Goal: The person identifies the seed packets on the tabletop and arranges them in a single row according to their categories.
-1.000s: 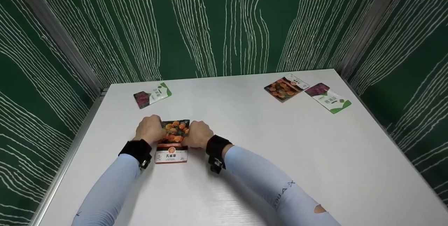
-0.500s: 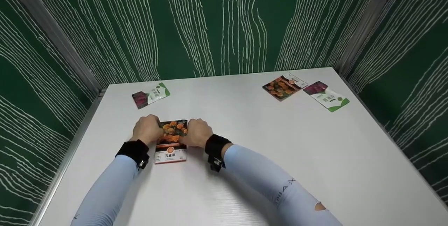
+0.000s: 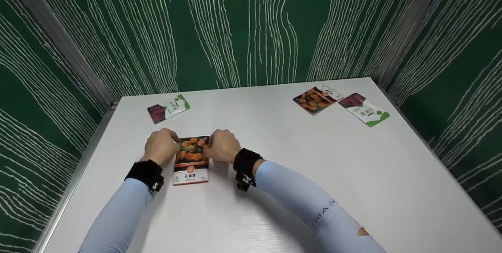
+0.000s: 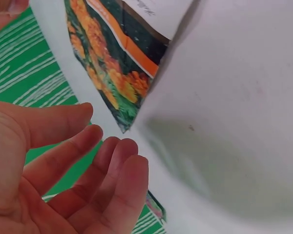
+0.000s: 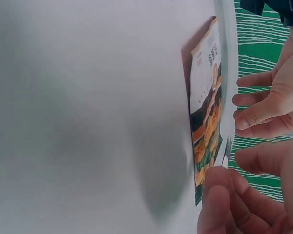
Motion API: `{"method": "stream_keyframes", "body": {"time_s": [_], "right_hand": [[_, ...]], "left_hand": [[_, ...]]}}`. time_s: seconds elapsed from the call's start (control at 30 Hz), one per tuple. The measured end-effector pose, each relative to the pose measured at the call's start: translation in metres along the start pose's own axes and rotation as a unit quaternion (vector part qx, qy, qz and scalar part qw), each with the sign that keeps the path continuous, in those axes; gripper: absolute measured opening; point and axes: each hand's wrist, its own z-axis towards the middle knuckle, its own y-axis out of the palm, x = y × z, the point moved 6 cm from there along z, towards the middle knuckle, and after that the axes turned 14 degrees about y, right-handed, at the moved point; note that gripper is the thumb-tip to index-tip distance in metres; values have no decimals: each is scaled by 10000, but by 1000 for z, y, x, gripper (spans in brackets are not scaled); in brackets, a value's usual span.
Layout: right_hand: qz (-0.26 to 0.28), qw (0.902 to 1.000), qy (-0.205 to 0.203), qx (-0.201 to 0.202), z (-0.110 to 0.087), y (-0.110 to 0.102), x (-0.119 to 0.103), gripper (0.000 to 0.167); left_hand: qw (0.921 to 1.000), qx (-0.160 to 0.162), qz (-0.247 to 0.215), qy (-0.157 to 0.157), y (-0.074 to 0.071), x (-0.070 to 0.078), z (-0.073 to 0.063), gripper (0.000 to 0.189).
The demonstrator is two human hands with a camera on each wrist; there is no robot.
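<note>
A seed packet [image 3: 191, 162] with orange marigolds and a white label end lies on the white table, label end nearest the person. In the right wrist view, a brownish layer shows beneath the packet's [image 5: 205, 107] white end. My left hand [image 3: 159, 146] is beside its far left edge; in the left wrist view the fingers are loosely bent, spread from the thumb and apart from the packet [image 4: 117, 53]. At the far right edge, my right hand [image 3: 223, 146] has its thumb and fingers parted in the right wrist view, fingertips overlapping the packet's flower end.
A purple-flower packet [image 3: 168, 108] lies at the back left. Towards the back right are another marigold packet [image 3: 317, 99] and a second purple-flower packet [image 3: 364, 110], close side by side. Green walls [image 3: 270, 29] with white lines stand behind and beside the white table [image 3: 298, 159].
My left hand has drawn slightly left, off the packet's edge. My right hand's fingers have loosened at the other edge. The marigold packet lies about where it was, with more of it showing.
</note>
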Motion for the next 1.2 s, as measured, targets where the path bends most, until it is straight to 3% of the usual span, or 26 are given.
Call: {"method": "stream_keyframes", "body": {"time_s": [0.23, 0.4, 0.57, 0.8, 1.03, 1.2], "right_hand": [[228, 9972, -626, 339, -3, -15, 0, 15], [295, 9944, -844, 570, 0, -28, 5, 11], [368, 9932, -938, 589, 3, -39, 14, 20], [605, 9905, -1063, 628, 4, -52, 22, 29], [671, 9887, -1083, 797, 7, -60, 30, 29], [727, 9870, -1035, 989, 9, -67, 36, 28]], "left_hand": [[9987, 281, 45, 419, 1, 9, -1, 19], [9976, 383, 28, 584, 6, 14, -1, 31], [9961, 551, 43, 691, 7, 20, -2, 42], [9972, 411, -176, 594, 14, 25, -2, 50], [9945, 520, -164, 893, 18, 31, 2, 54], [9928, 393, -379, 1065, 23, 37, 2, 70]]}}
